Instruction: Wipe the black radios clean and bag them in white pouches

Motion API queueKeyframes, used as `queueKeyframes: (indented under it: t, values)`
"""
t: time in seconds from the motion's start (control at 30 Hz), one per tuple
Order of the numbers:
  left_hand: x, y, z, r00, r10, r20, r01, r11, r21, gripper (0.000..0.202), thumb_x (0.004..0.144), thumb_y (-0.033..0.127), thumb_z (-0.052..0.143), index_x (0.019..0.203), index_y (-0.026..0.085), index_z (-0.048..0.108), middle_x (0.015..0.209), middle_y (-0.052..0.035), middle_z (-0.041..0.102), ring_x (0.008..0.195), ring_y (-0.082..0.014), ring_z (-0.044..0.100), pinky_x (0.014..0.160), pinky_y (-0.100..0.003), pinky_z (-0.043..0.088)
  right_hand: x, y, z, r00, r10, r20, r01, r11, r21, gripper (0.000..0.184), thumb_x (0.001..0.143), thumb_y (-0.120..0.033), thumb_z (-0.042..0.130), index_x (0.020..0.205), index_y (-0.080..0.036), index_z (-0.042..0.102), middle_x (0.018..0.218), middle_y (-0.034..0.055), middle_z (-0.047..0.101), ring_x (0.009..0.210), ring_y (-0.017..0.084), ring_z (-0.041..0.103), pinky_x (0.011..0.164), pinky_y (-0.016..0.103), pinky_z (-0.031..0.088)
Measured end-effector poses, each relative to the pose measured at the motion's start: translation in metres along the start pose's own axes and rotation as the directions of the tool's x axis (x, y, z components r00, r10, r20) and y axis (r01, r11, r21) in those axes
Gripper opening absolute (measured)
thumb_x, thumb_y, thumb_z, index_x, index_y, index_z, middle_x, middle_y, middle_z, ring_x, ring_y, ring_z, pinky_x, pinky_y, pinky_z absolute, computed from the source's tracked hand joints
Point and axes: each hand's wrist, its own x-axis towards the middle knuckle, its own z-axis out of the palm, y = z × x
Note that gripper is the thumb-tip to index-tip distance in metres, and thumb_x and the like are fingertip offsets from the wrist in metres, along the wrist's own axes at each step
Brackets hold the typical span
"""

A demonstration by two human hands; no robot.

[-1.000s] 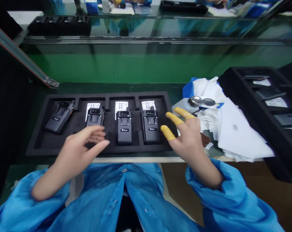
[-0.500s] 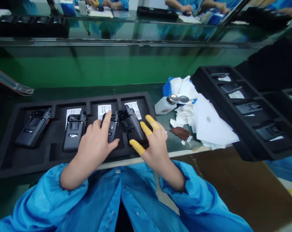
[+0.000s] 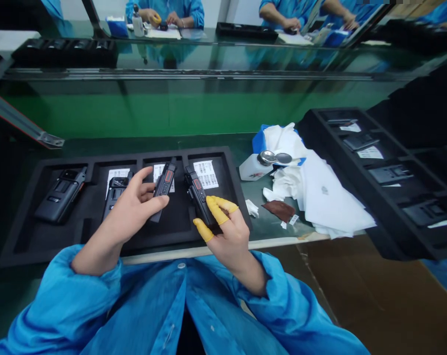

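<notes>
Green workbench point(image 3: 245, 145) below you, and you're holding two radios over the foam tray point(image 3: 142, 153): your half-open left hand point(image 3: 129, 209) is pinching one radio point(image 3: 165, 185), your right hand point(image 3: 227, 236), in yellow finger cots point(image 3: 216, 209), is clasping a second radio point(image 3: 197, 195), both now up out of their slots.

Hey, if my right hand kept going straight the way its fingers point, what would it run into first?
The black handheld radio, which the right hand already touches through its yellow finger cots. Past that, probably the black foam tray, though depth is hard to judge.
</notes>
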Motion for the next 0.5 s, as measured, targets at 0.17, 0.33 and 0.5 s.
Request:
queueKeyframes:
  t: [0.17,0.33,0.5]
  values:
    - [-0.002,-0.001,0.009,0.983,-0.028,0.181,0.100,0.909,-0.404,0.079,0.050,0.027,0.082,0.123,0.015,0.055,0.100,-0.0081,0.070,0.095,-0.0249,0.065,0.086,-0.038,0.051,0.000,0.001,0.002,0.999,-0.023,-0.022,0.023,1.000,-0.005,0.043,0.079,-0.020,0.067,0.121,-0.018,0.059,0.101,0.0123,0.065,0.093,0.019,0.065,0.081,0.033,0.059]
    - [0.001,-0.014,0.017,0.995,0.018,0.098,0.027,0.899,-0.438,0.095,0.045,0.020,0.086,0.132,0.015,0.046,0.111,-0.0107,0.067,0.105,-0.0269,0.061,0.094,-0.041,0.048,-0.001,0.001,0.000,0.999,-0.041,-0.002,0.041,0.999,-0.021,0.048,0.078,-0.020,0.068,0.125,-0.019,0.058,0.103,0.0119,0.065,0.095,0.020,0.064,0.082,0.034,0.059]
    - [0.002,-0.023,0.021,0.998,-0.011,0.057,0.035,0.900,-0.435,0.092,0.049,0.024,0.084,0.132,0.015,0.046,0.115,-0.0120,0.066,0.111,-0.0285,0.059,0.098,-0.043,0.045,0.010,0.002,-0.004,0.997,-0.046,0.066,0.048,0.999,-0.023,0.043,0.082,-0.026,0.064,0.124,-0.019,0.059,0.105,0.0125,0.064,0.095,0.021,0.065,0.081,0.035,0.059]
